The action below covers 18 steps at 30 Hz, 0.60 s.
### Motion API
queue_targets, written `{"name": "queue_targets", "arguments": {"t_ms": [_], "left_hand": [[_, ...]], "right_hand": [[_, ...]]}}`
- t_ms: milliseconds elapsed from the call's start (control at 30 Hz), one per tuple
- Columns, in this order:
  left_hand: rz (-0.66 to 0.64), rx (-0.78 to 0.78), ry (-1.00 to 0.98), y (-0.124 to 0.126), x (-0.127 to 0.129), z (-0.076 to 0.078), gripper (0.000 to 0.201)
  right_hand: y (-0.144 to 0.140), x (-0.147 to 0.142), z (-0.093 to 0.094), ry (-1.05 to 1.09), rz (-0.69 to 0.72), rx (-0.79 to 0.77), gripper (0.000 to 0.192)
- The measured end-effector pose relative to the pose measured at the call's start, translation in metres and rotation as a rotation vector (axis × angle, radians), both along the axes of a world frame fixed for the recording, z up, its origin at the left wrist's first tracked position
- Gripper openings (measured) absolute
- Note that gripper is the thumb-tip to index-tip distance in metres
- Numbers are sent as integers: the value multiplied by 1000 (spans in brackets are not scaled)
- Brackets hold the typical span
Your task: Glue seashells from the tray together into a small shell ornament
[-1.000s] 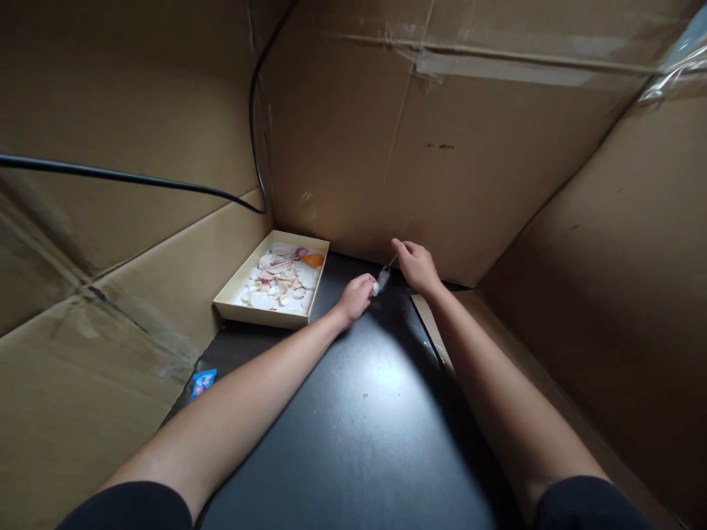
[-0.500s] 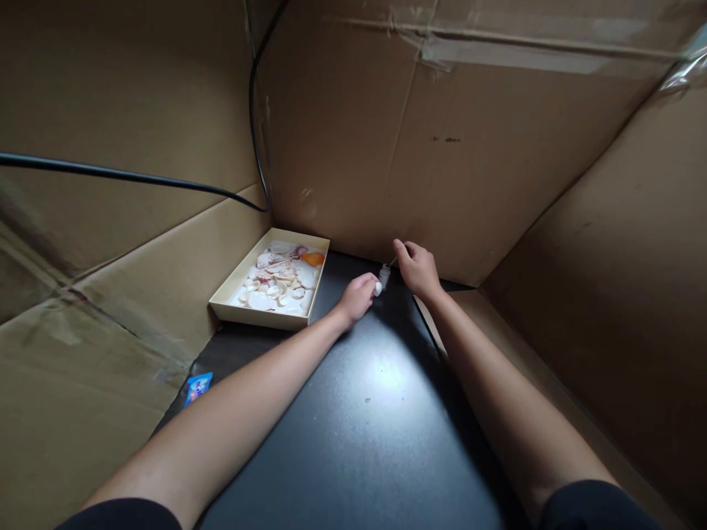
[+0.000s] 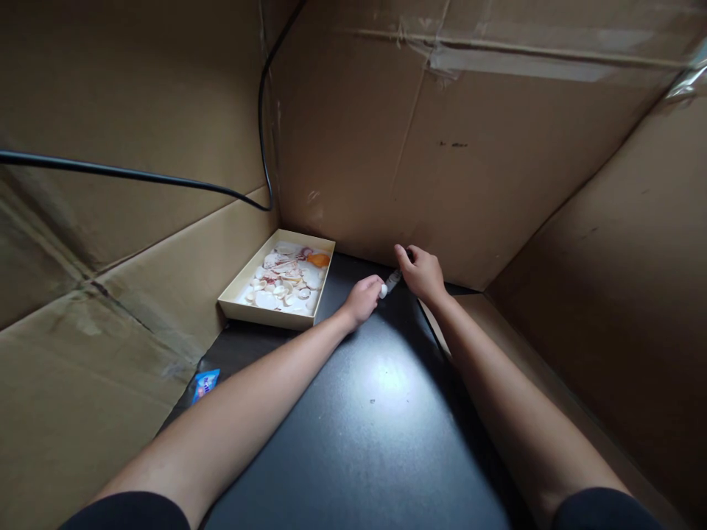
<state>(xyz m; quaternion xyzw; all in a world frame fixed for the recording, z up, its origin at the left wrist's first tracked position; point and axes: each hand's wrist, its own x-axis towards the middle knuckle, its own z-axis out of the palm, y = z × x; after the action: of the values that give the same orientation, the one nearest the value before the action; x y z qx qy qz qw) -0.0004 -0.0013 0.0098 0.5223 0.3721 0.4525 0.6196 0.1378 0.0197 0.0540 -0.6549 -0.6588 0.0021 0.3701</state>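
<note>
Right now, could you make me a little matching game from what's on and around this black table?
Things:
1. tray
2. cable
3. blue packet
4. small white piece

Descriptions:
A. runs along the cardboard wall
B. at the left hand fingertips
C. holds shells
D. lies at the table's left edge

Pairs: 1-C, 2-A, 3-D, 4-B

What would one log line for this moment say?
left hand: pinching small white piece | right hand: holding thin tool against it | tray of shells left | black table | cardboard walls
</note>
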Motion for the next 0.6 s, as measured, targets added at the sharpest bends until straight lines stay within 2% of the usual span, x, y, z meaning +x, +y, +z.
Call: {"name": "queue_targets", "arguments": {"t_ms": [200,333,433,600], "left_hand": [[-7,6,-6,-1,-1,0,20],[-5,15,2,-1,-1,0,20],[-9,10,0,-1,-1,0,20],[-13,-11,-21,-1,-1,2,21]], "right_hand": [[1,1,-13,-82,3,-46,53],[2,7,-21,-147,62,-97,51],[3,10,-23,-208,105,-147,50],[2,10,-21,-277,61,-144,53]]}}
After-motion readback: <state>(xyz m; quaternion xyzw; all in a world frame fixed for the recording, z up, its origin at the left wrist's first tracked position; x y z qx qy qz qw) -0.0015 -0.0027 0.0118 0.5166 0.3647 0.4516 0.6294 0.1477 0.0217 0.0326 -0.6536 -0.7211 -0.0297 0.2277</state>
